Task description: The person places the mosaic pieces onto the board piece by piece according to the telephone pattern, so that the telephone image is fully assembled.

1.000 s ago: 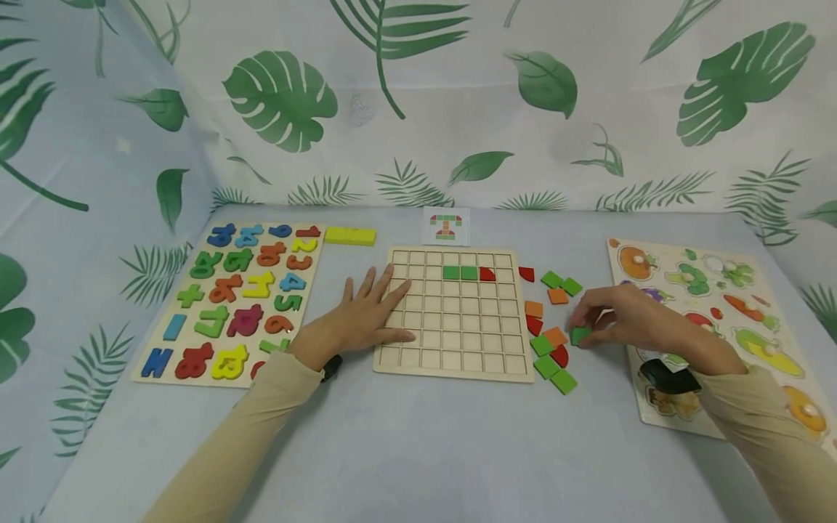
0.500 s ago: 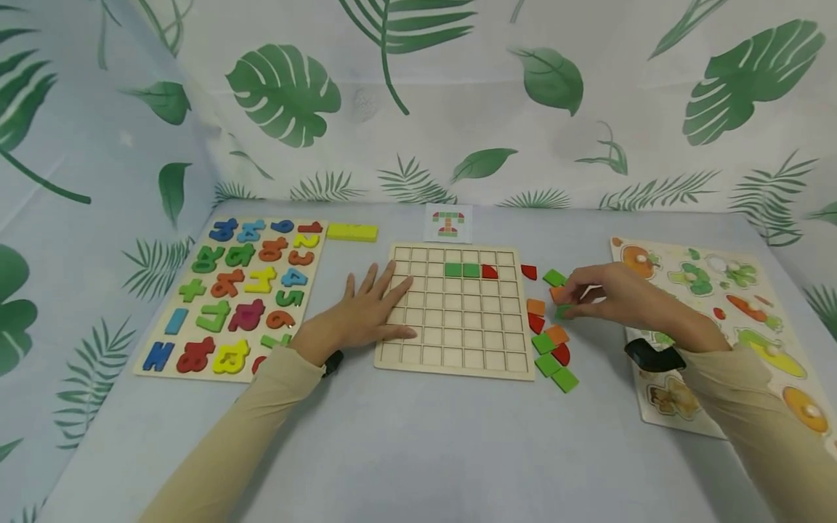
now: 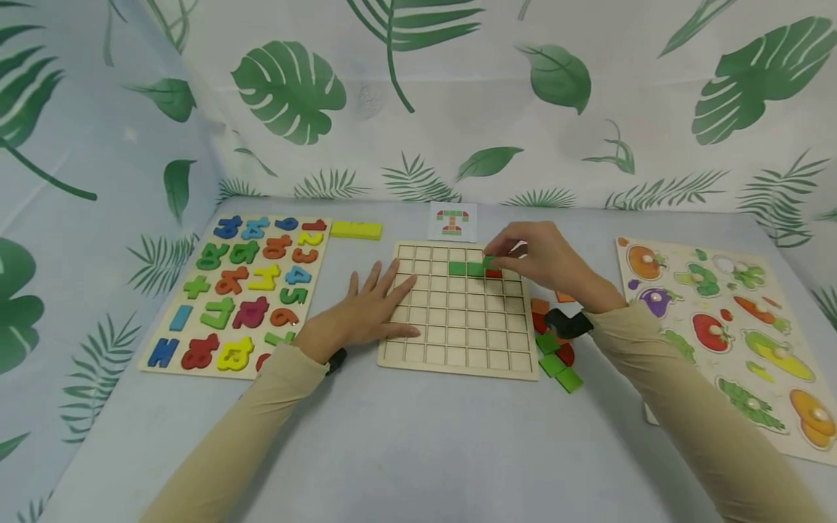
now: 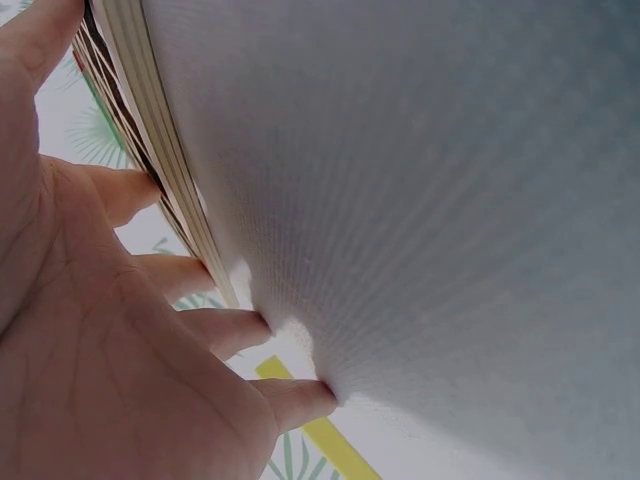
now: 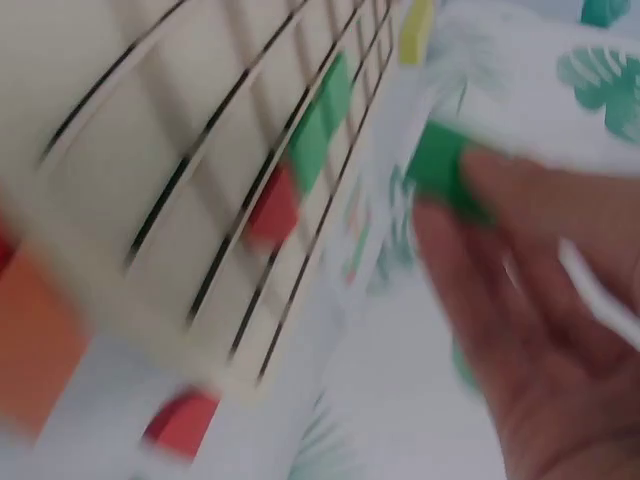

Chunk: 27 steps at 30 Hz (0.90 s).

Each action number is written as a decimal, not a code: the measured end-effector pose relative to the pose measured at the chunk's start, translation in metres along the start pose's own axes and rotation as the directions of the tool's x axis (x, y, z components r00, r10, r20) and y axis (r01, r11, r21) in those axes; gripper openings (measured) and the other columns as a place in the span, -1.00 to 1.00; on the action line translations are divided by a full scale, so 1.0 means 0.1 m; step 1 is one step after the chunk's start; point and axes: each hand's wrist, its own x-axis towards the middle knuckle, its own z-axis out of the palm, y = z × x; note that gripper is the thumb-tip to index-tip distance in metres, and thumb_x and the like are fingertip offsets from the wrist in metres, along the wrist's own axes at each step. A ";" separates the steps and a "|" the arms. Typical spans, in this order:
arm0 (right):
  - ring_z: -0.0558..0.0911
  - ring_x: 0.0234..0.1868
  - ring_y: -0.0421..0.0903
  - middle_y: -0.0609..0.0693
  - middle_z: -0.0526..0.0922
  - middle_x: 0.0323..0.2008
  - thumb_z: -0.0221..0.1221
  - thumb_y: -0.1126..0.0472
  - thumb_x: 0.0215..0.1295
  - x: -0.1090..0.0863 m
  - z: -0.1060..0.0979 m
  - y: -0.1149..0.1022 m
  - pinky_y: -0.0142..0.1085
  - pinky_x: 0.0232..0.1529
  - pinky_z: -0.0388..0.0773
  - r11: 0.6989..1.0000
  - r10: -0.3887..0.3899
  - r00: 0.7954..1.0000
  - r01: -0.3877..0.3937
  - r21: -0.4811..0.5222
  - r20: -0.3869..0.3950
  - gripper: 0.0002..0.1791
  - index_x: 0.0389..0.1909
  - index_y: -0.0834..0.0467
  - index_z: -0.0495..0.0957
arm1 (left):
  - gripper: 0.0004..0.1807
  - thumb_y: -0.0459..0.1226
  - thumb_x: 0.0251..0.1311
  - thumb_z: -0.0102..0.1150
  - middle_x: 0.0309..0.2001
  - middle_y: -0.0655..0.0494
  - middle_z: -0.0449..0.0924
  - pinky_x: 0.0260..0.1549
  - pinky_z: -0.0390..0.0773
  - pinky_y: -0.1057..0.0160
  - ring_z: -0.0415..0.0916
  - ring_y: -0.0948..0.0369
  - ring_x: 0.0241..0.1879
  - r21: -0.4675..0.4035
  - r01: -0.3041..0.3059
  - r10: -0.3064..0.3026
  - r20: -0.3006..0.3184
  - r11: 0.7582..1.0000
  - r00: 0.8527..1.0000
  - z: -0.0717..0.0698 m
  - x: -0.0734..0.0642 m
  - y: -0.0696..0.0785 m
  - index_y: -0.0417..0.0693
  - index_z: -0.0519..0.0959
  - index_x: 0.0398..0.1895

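A wooden grid board [image 3: 458, 349] lies in the middle of the table, with two green squares [image 3: 467, 269] and a red quarter-round piece [image 3: 493, 274] set in one of its upper rows. Spread over the board's left edge is my left hand [image 3: 366, 312], fingers straight; in the left wrist view its fingertips meet the board's edge and the table cloth. My right hand [image 3: 539, 258] pinches a green square tile [image 5: 440, 165] between thumb and fingers, held above the board's upper right near the red piece.
Loose green [image 3: 569, 379], orange and red tiles lie right of the board, partly hidden by the right wrist. Behind the board sits a pattern card [image 3: 452, 221]. A number puzzle [image 3: 225, 290] and yellow block [image 3: 356, 230] are at left, a vegetable puzzle [image 3: 726, 349] at right.
My right hand picked up the green tile from the right of the loose pieces and carried it left and away over the board. The left hand stays on the board's edge.
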 end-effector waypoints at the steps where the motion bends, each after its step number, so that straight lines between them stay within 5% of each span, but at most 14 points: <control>1: 0.75 -0.20 0.07 0.15 0.78 -0.23 0.40 0.54 0.22 0.04 0.04 -0.04 -0.13 -0.12 0.72 1.000 0.017 1.000 -0.017 0.001 -0.008 -0.84 -0.19 0.33 0.76 | 0.04 0.24 0.47 0.08 0.68 -0.17 -0.59 0.45 -0.49 -0.42 -0.64 -0.23 0.62 0.000 0.000 0.000 0.001 1.000 1.000 0.00 0.00 0.00 0.05 -0.21 0.75; 7: 0.75 -0.19 0.11 0.19 0.78 -0.22 0.40 0.49 0.26 0.28 0.30 -0.15 -0.06 -0.07 0.71 0.995 0.077 0.997 -0.078 0.062 0.013 -0.86 -0.17 0.35 0.77 | 0.04 0.25 0.47 0.08 0.68 -0.17 -0.59 0.45 -0.49 -0.42 -0.65 -0.23 0.62 0.001 0.009 -0.009 0.007 1.000 1.000 0.00 -0.01 -0.01 0.06 -0.21 0.75; 14: 0.75 -0.13 0.14 0.22 0.79 -0.18 0.38 0.48 0.28 0.45 0.51 -0.13 -0.03 -0.03 0.70 0.993 0.058 0.998 -0.062 0.097 0.036 -0.83 -0.12 0.37 0.77 | 0.04 0.26 0.47 0.07 0.68 -0.15 -0.60 0.46 -0.47 -0.42 -0.65 -0.22 0.62 0.008 0.015 -0.015 0.009 1.000 1.000 -0.01 0.00 -0.02 0.08 -0.21 0.75; 27: 0.74 -0.14 0.11 0.19 0.78 -0.16 0.37 0.46 0.31 0.51 0.65 -0.01 -0.08 -0.06 0.71 0.999 0.044 0.996 -0.044 0.005 0.081 -0.83 -0.10 0.34 0.79 | 0.05 0.25 0.46 0.09 0.68 -0.15 -0.59 0.45 -0.47 -0.42 -0.64 -0.23 0.62 0.001 0.015 -0.015 0.006 1.000 1.000 -0.01 -0.01 0.01 0.07 -0.20 0.75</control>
